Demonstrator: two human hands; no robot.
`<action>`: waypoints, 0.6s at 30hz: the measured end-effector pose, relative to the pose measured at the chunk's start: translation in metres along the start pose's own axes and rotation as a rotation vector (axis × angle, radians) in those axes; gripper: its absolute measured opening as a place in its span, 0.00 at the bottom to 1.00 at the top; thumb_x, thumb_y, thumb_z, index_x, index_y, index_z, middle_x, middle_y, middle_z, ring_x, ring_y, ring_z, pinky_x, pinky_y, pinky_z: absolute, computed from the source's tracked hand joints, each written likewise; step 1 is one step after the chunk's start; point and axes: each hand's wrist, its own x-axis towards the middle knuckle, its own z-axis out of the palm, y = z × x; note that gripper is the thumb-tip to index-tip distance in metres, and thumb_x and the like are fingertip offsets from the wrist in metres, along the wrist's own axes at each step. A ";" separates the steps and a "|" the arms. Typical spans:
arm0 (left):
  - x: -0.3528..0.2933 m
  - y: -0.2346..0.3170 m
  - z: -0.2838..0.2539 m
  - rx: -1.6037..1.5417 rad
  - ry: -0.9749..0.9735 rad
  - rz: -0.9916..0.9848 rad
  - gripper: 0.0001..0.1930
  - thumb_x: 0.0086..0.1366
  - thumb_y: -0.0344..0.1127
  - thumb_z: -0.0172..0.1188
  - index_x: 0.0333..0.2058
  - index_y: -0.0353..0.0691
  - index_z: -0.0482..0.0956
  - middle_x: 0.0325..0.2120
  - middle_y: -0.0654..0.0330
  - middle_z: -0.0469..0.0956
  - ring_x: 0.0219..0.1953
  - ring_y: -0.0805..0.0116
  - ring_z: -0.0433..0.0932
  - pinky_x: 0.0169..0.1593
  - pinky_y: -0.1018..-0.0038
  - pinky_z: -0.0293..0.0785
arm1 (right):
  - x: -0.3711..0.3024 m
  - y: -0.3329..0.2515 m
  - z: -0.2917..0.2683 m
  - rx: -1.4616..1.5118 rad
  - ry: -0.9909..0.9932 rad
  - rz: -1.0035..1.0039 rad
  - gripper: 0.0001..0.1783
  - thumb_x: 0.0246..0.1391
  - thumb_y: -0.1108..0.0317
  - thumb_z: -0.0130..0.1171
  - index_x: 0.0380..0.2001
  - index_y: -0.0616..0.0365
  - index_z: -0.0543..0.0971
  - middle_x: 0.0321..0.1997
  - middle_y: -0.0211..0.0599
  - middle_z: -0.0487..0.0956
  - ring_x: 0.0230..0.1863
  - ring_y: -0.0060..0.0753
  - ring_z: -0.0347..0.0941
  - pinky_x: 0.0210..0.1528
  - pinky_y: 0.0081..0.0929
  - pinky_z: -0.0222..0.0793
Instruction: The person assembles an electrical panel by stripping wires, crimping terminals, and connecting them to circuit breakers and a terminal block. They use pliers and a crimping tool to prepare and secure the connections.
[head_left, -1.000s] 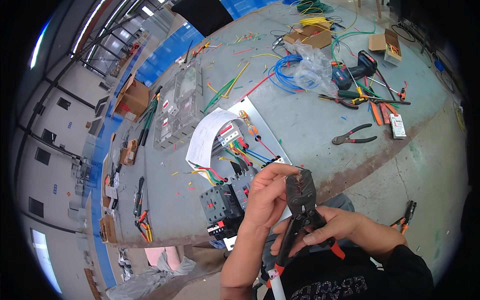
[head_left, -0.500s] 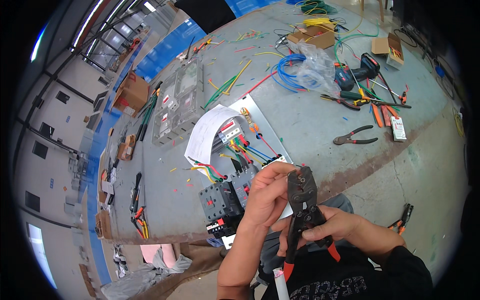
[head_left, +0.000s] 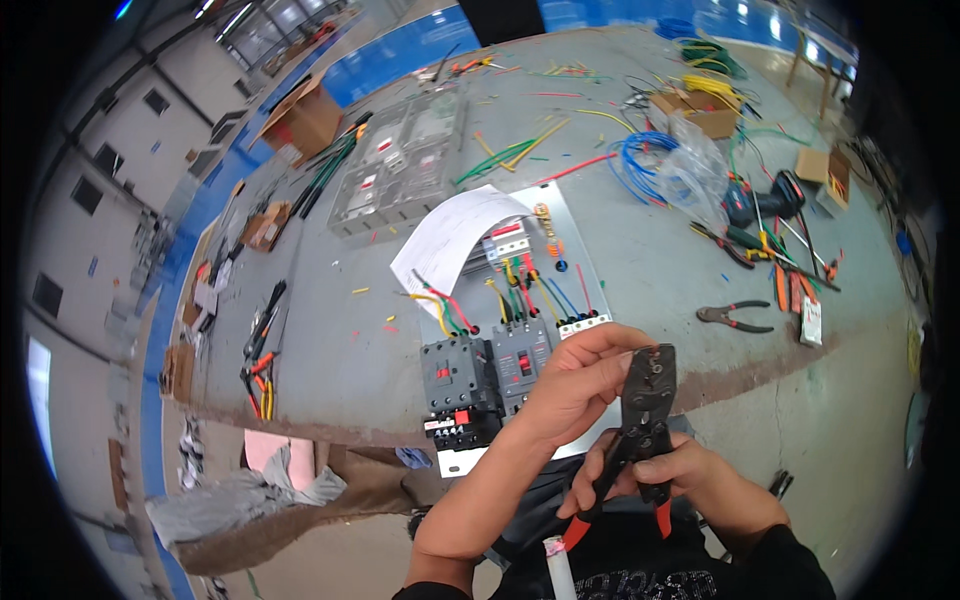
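Note:
My right hand [head_left: 678, 466] is wrapped around the red-tipped handles of black crimping pliers [head_left: 648, 395], held jaws up in front of the table edge. My left hand [head_left: 580, 385] is closed beside the jaws, thumb and forefinger pinched at their left side. Whatever lies between those fingertips is too small or hidden to name. Just left of that hand, a metal mounting plate [head_left: 575, 215] carries a grey circuit breaker [head_left: 522, 362], a dark contactor [head_left: 452, 375] and a white terminal block [head_left: 583, 325]. Red, yellow, green and blue wires rise from these parts.
A curled paper sheet [head_left: 450, 235] lies over the plate. Further right are cutting pliers [head_left: 735, 316], a cordless drill [head_left: 765, 200] and a blue wire coil [head_left: 640, 165]. Clear plastic covers [head_left: 395, 165] sit far left. A white cigarette-like stick [head_left: 561, 570] shows at the lower edge.
The view has swung, so the table and plate appear shifted. My hands and the crimping pliers sit a little further right in the picture, with the same grips.

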 end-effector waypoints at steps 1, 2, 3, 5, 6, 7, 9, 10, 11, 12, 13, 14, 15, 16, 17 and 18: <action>-0.002 0.002 0.001 -0.007 0.004 0.006 0.11 0.74 0.28 0.59 0.52 0.33 0.81 0.43 0.61 0.84 0.44 0.75 0.83 0.48 0.76 0.79 | 0.003 -0.002 0.003 -0.028 0.002 0.001 0.28 0.63 0.58 0.64 0.58 0.68 0.72 0.54 0.53 0.80 0.68 0.60 0.72 0.71 0.53 0.64; -0.003 0.002 0.001 -0.016 0.002 0.009 0.11 0.74 0.28 0.60 0.52 0.34 0.81 0.44 0.61 0.84 0.44 0.75 0.83 0.49 0.75 0.80 | 0.006 -0.004 0.006 -0.058 0.009 0.000 0.28 0.63 0.57 0.64 0.57 0.68 0.73 0.54 0.53 0.80 0.67 0.59 0.73 0.71 0.54 0.65; -0.003 -0.001 -0.003 -0.018 -0.012 0.054 0.11 0.75 0.30 0.60 0.52 0.34 0.81 0.44 0.62 0.84 0.45 0.75 0.83 0.50 0.75 0.80 | 0.009 -0.006 0.008 -0.088 0.014 -0.003 0.29 0.62 0.57 0.64 0.57 0.68 0.73 0.54 0.53 0.80 0.66 0.59 0.74 0.70 0.55 0.65; -0.005 0.002 -0.005 -0.044 -0.028 0.069 0.11 0.75 0.30 0.60 0.52 0.34 0.81 0.44 0.62 0.84 0.45 0.75 0.83 0.51 0.75 0.80 | 0.016 -0.005 0.010 -0.104 0.027 0.002 0.28 0.61 0.57 0.65 0.56 0.69 0.74 0.53 0.54 0.80 0.63 0.58 0.75 0.69 0.55 0.66; -0.006 0.003 -0.007 -0.056 -0.037 0.073 0.11 0.75 0.30 0.60 0.52 0.34 0.81 0.44 0.63 0.84 0.45 0.76 0.83 0.51 0.75 0.80 | 0.019 -0.004 0.011 -0.112 0.035 0.001 0.28 0.61 0.58 0.65 0.55 0.69 0.74 0.53 0.54 0.80 0.62 0.58 0.76 0.69 0.55 0.67; -0.007 0.004 -0.009 -0.051 -0.048 0.093 0.11 0.75 0.31 0.61 0.52 0.34 0.81 0.44 0.63 0.84 0.45 0.76 0.82 0.51 0.76 0.80 | 0.021 -0.005 0.012 -0.127 0.045 0.012 0.28 0.60 0.58 0.65 0.54 0.70 0.74 0.53 0.55 0.80 0.61 0.58 0.76 0.69 0.55 0.67; -0.011 0.004 -0.011 -0.049 -0.027 0.123 0.11 0.74 0.30 0.61 0.51 0.34 0.81 0.45 0.61 0.83 0.45 0.74 0.83 0.50 0.76 0.81 | 0.026 -0.006 0.018 -0.155 0.067 0.027 0.28 0.60 0.58 0.65 0.53 0.71 0.75 0.53 0.56 0.79 0.61 0.58 0.76 0.68 0.56 0.67; -0.013 0.005 -0.011 -0.048 -0.016 0.138 0.10 0.74 0.30 0.61 0.51 0.33 0.81 0.45 0.59 0.83 0.44 0.74 0.84 0.49 0.75 0.81 | 0.029 -0.007 0.020 -0.160 0.084 0.045 0.28 0.58 0.58 0.66 0.53 0.71 0.75 0.52 0.55 0.80 0.60 0.57 0.77 0.68 0.55 0.68; -0.015 0.008 -0.012 -0.051 -0.006 0.139 0.11 0.74 0.29 0.61 0.51 0.33 0.80 0.44 0.60 0.83 0.44 0.74 0.83 0.49 0.76 0.81 | 0.031 -0.007 0.021 -0.163 0.101 0.064 0.27 0.57 0.59 0.66 0.52 0.71 0.76 0.51 0.55 0.80 0.60 0.56 0.77 0.67 0.53 0.68; -0.018 0.011 -0.011 -0.054 0.005 0.140 0.11 0.74 0.29 0.61 0.52 0.33 0.80 0.44 0.60 0.84 0.44 0.75 0.83 0.50 0.76 0.80 | 0.033 -0.008 0.023 -0.167 0.118 0.083 0.27 0.56 0.59 0.66 0.51 0.71 0.77 0.50 0.54 0.81 0.60 0.55 0.77 0.67 0.52 0.69; -0.021 0.015 -0.010 -0.057 0.016 0.141 0.11 0.74 0.29 0.61 0.52 0.33 0.80 0.44 0.60 0.84 0.44 0.75 0.83 0.50 0.76 0.80 | 0.035 -0.011 0.027 -0.235 0.160 0.111 0.26 0.55 0.60 0.66 0.50 0.70 0.77 0.49 0.53 0.82 0.59 0.53 0.78 0.66 0.50 0.69; -0.025 0.025 -0.006 0.086 0.071 0.151 0.12 0.74 0.30 0.61 0.53 0.33 0.80 0.43 0.61 0.84 0.43 0.76 0.82 0.49 0.76 0.80 | 0.036 -0.019 0.033 -0.307 0.199 0.142 0.25 0.54 0.60 0.66 0.49 0.70 0.78 0.48 0.52 0.82 0.59 0.51 0.78 0.65 0.48 0.70; -0.031 0.039 -0.001 0.229 0.130 0.155 0.13 0.74 0.30 0.62 0.54 0.34 0.80 0.42 0.62 0.84 0.43 0.77 0.82 0.49 0.77 0.79 | 0.038 -0.029 0.038 -0.377 0.236 0.170 0.25 0.53 0.61 0.66 0.47 0.70 0.79 0.47 0.51 0.83 0.58 0.50 0.78 0.65 0.46 0.70; -0.038 0.053 -0.002 0.371 0.192 0.159 0.14 0.74 0.31 0.62 0.55 0.34 0.80 0.42 0.63 0.84 0.43 0.78 0.81 0.49 0.77 0.79 | 0.045 -0.041 0.043 -0.533 0.256 0.162 0.23 0.51 0.62 0.65 0.46 0.69 0.80 0.44 0.48 0.83 0.54 0.44 0.80 0.62 0.40 0.70; -0.045 0.066 -0.007 0.669 0.333 0.276 0.14 0.74 0.32 0.62 0.54 0.34 0.81 0.40 0.64 0.84 0.43 0.80 0.80 0.48 0.78 0.78 | 0.046 -0.055 0.047 -0.689 0.301 0.108 0.23 0.52 0.62 0.65 0.46 0.68 0.80 0.43 0.46 0.83 0.52 0.42 0.79 0.61 0.39 0.70; -0.047 0.079 -0.019 0.847 0.447 0.368 0.12 0.73 0.31 0.63 0.52 0.34 0.83 0.39 0.65 0.85 0.42 0.80 0.81 0.47 0.78 0.78 | 0.043 -0.071 0.051 -0.848 0.360 0.040 0.22 0.53 0.62 0.64 0.47 0.68 0.79 0.43 0.44 0.83 0.49 0.41 0.79 0.60 0.38 0.70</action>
